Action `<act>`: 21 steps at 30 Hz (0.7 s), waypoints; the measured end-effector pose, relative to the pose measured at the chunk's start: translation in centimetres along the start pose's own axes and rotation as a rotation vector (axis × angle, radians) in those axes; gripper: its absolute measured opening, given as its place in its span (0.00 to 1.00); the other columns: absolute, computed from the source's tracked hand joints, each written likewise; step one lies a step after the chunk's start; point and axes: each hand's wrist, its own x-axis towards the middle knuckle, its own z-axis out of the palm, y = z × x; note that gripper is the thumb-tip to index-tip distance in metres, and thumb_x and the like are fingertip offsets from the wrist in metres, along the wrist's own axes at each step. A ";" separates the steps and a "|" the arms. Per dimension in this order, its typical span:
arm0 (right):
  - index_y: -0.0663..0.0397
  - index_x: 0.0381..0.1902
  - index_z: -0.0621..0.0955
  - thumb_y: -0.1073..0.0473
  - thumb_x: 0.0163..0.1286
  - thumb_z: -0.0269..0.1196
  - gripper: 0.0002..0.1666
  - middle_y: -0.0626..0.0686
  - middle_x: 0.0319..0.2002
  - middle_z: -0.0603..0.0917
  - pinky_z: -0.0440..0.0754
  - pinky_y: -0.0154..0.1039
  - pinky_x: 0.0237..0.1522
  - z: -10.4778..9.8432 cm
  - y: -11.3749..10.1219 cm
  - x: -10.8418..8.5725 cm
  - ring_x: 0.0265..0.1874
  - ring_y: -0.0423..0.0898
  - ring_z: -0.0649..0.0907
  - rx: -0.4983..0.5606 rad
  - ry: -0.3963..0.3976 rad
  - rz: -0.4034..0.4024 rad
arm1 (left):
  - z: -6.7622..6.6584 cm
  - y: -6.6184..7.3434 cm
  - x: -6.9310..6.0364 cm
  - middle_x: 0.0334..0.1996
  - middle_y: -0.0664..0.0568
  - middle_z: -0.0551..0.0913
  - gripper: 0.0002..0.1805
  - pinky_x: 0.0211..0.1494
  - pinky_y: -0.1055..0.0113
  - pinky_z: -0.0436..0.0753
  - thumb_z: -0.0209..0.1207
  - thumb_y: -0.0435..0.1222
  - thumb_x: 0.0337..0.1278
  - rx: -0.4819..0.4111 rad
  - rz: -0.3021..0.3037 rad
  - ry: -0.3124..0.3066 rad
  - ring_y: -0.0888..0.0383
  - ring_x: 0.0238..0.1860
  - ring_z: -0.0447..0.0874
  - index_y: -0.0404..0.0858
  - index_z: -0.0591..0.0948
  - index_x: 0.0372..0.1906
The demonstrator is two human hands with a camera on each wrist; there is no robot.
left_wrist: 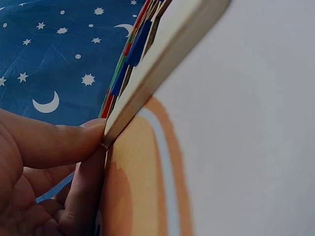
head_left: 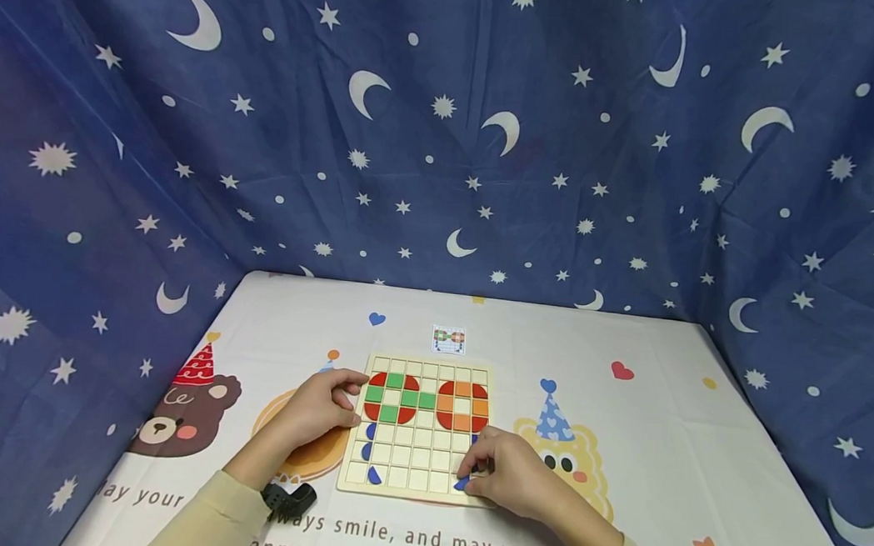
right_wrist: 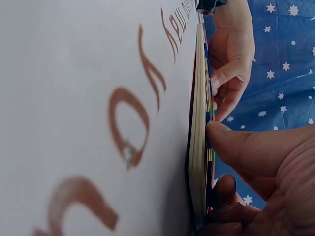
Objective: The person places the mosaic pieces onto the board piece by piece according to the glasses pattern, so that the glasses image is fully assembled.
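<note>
A pale wooden grid board (head_left: 398, 477) lies on the table. My left hand (head_left: 316, 412) is at its left side, and in the left wrist view the thumb and a finger (left_wrist: 88, 182) hold the board's edge. Near the bottom right corner, my right hand (head_left: 511, 474) pinches a small blue curved piece (head_left: 461, 484) between thumb and fingers, partly hidden by them. Red quarter-round pieces with green squares (head_left: 394, 381) form a ring at upper left; orange squares (head_left: 463, 388) and red pieces form another at upper right. Several blue pieces (head_left: 374, 475) sit along the left columns.
Behind the board lies a small printed card (head_left: 450, 340) showing a coloured grid pattern. The white tablecloth (head_left: 659, 445) carries cartoon prints and lettering. Blue curtains (head_left: 445, 140) with moons and stars stand behind and at both sides.
</note>
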 end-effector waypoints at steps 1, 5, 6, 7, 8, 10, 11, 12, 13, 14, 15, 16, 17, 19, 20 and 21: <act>0.34 0.27 0.90 0.62 0.56 0.82 0.14 0.42 0.32 0.80 0.74 0.32 0.36 0.0 0.0 0.0 0.32 0.37 0.76 0.000 0.001 0.000 | 0.0 0.0 0.0 0.48 0.49 0.83 0.34 0.43 0.68 0.80 0.76 0.25 0.48 -0.002 0.002 -0.001 0.56 0.39 0.80 0.38 0.85 0.65; 0.33 0.27 0.90 0.62 0.56 0.82 0.14 0.42 0.33 0.81 0.75 0.31 0.37 -0.2 0.1 0.0 0.32 0.36 0.77 0.001 -0.003 0.007 | 0.0 0.0 0.0 0.48 0.49 0.83 0.34 0.43 0.68 0.80 0.76 0.24 0.48 -0.007 0.009 -0.001 0.56 0.39 0.80 0.38 0.85 0.65; 0.33 0.27 0.90 0.62 0.57 0.82 0.14 0.41 0.33 0.81 0.75 0.31 0.38 -0.2 0.1 0.0 0.33 0.36 0.77 0.001 -0.005 0.011 | 0.0 0.0 0.0 0.48 0.49 0.83 0.34 0.43 0.68 0.80 0.76 0.24 0.48 -0.007 0.009 -0.002 0.56 0.39 0.80 0.38 0.85 0.65; 0.33 0.27 0.90 0.61 0.57 0.82 0.14 0.41 0.33 0.81 0.75 0.31 0.38 -0.2 0.1 0.0 0.33 0.36 0.77 0.000 -0.006 0.012 | 0.0 0.0 0.0 0.48 0.49 0.83 0.34 0.43 0.68 0.80 0.76 0.24 0.48 -0.006 0.008 -0.002 0.56 0.39 0.80 0.38 0.85 0.65; 0.34 0.28 0.90 0.61 0.57 0.82 0.14 0.41 0.33 0.81 0.75 0.31 0.38 -0.2 0.1 0.0 0.33 0.35 0.77 0.003 -0.006 0.013 | 0.0 0.0 0.0 0.48 0.49 0.83 0.34 0.43 0.68 0.80 0.76 0.24 0.48 -0.006 0.008 -0.002 0.56 0.39 0.80 0.38 0.85 0.65; 0.34 0.28 0.90 0.61 0.57 0.82 0.13 0.41 0.33 0.80 0.75 0.31 0.37 -0.3 0.1 0.0 0.33 0.36 0.77 0.002 -0.005 0.012 | 0.0 0.1 0.0 0.48 0.49 0.83 0.34 0.43 0.68 0.80 0.76 0.24 0.48 -0.005 0.006 -0.003 0.56 0.39 0.80 0.38 0.85 0.65; 0.35 0.29 0.90 0.61 0.57 0.83 0.13 0.41 0.33 0.80 0.74 0.31 0.37 -0.3 0.1 0.0 0.33 0.36 0.77 0.001 -0.004 0.012 | 0.0 0.1 0.1 0.48 0.49 0.83 0.34 0.43 0.68 0.80 0.76 0.24 0.48 -0.005 0.005 -0.003 0.56 0.39 0.80 0.38 0.85 0.65; 0.35 0.29 0.90 0.61 0.57 0.83 0.13 0.42 0.33 0.80 0.74 0.31 0.37 -0.3 0.2 0.1 0.33 0.36 0.77 0.000 -0.002 0.013 | 0.0 0.1 0.1 0.48 0.49 0.83 0.33 0.42 0.68 0.80 0.76 0.24 0.48 -0.004 0.006 -0.002 0.56 0.39 0.80 0.38 0.85 0.65; 0.35 0.29 0.90 0.61 0.57 0.83 0.13 0.42 0.33 0.80 0.74 0.31 0.37 -0.4 0.2 0.1 0.33 0.37 0.77 0.000 0.000 0.015 | 0.0 0.1 0.1 0.48 0.49 0.83 0.33 0.42 0.68 0.80 0.76 0.24 0.48 -0.003 0.007 -0.001 0.56 0.39 0.80 0.38 0.85 0.65; 0.34 0.30 0.90 0.61 0.57 0.82 0.14 0.42 0.33 0.80 0.74 0.31 0.37 -0.4 0.2 0.1 0.33 0.37 0.77 -0.003 0.001 0.020 | 0.0 0.1 0.1 0.48 0.49 0.83 0.33 0.42 0.68 0.80 0.76 0.24 0.48 -0.003 0.009 -0.001 0.56 0.39 0.80 0.38 0.85 0.65; 0.33 0.30 0.90 0.61 0.57 0.82 0.14 0.41 0.33 0.80 0.74 0.31 0.37 -0.5 0.3 0.1 0.33 0.38 0.77 -0.010 0.003 0.028 | 0.0 0.1 0.1 0.48 0.49 0.83 0.33 0.42 0.68 0.80 0.76 0.25 0.48 -0.002 0.010 -0.001 0.56 0.39 0.80 0.38 0.85 0.65; 0.32 0.31 0.90 0.61 0.57 0.82 0.14 0.41 0.33 0.80 0.74 0.31 0.37 -0.6 0.3 0.1 0.33 0.38 0.77 -0.012 0.005 0.034 | 0.0 0.1 0.1 0.48 0.49 0.83 0.33 0.42 0.68 0.80 0.76 0.25 0.48 -0.002 0.011 -0.002 0.56 0.39 0.80 0.38 0.85 0.65; 0.32 0.31 0.89 0.61 0.57 0.82 0.15 0.41 0.33 0.80 0.74 0.31 0.37 -0.6 0.4 0.0 0.34 0.38 0.77 -0.014 0.008 0.041 | 0.0 0.1 0.2 0.48 0.49 0.84 0.33 0.42 0.68 0.80 0.76 0.25 0.48 -0.002 0.013 -0.003 0.56 0.39 0.80 0.37 0.85 0.65; 0.31 0.32 0.89 0.61 0.58 0.82 0.15 0.41 0.33 0.80 0.74 0.31 0.37 -0.8 0.6 0.0 0.35 0.38 0.77 -0.009 0.011 0.056 | -0.1 0.0 0.2 0.48 0.48 0.84 0.33 0.42 0.68 0.80 0.76 0.25 0.48 -0.004 0.014 -0.006 0.56 0.39 0.80 0.37 0.85 0.65; 0.30 0.32 0.89 0.61 0.58 0.82 0.16 0.41 0.34 0.80 0.74 0.32 0.38 -0.9 0.6 -0.1 0.35 0.39 0.77 -0.007 0.013 0.062 | -0.1 0.0 0.2 0.48 0.48 0.84 0.33 0.42 0.68 0.81 0.76 0.25 0.48 -0.006 0.015 -0.009 0.56 0.39 0.81 0.37 0.85 0.65; 0.30 0.33 0.89 0.61 0.58 0.81 0.16 0.41 0.34 0.81 0.75 0.32 0.38 -1.0 0.7 -0.1 0.36 0.39 0.78 -0.001 0.014 0.066 | -0.1 0.0 0.1 0.48 0.48 0.84 0.33 0.42 0.68 0.81 0.76 0.25 0.48 -0.008 0.016 -0.011 0.57 0.39 0.81 0.37 0.85 0.65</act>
